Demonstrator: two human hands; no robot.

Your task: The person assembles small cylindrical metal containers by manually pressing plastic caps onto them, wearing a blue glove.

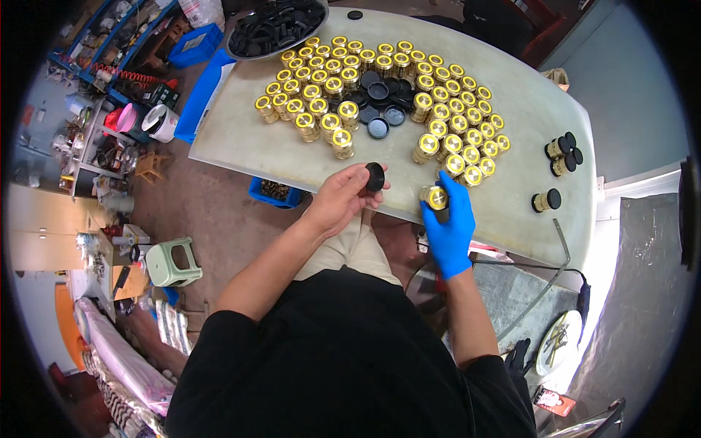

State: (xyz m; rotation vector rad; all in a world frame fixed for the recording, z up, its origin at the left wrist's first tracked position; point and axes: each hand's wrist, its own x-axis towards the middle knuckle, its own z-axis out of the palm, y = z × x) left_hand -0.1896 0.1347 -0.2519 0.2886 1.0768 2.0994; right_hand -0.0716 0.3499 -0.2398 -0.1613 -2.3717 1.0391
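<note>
Between the thumb and fingers of my bare left hand [339, 198] is a round black cap [374, 177], held near the table's front edge. My right hand [451, 223], in a blue glove, grips a gold metal cylinder [436, 197] with a shiny yellow-rimmed top. The two parts are apart. Beyond my hands, many similar gold cylinders [342, 140] stand upright on the table [241, 142] in a loose ring. Loose black caps [377, 128] lie in the middle of that ring, some hollow side up.
At the table's right, several gold cylinders with black caps [561, 155] lie grouped, and one capped cylinder [546, 200] lies nearer. A metal bowl of black parts [277, 33] sits at the far left. Below the front edge is a blue bin [257, 191]; a green stool [173, 263] stands left.
</note>
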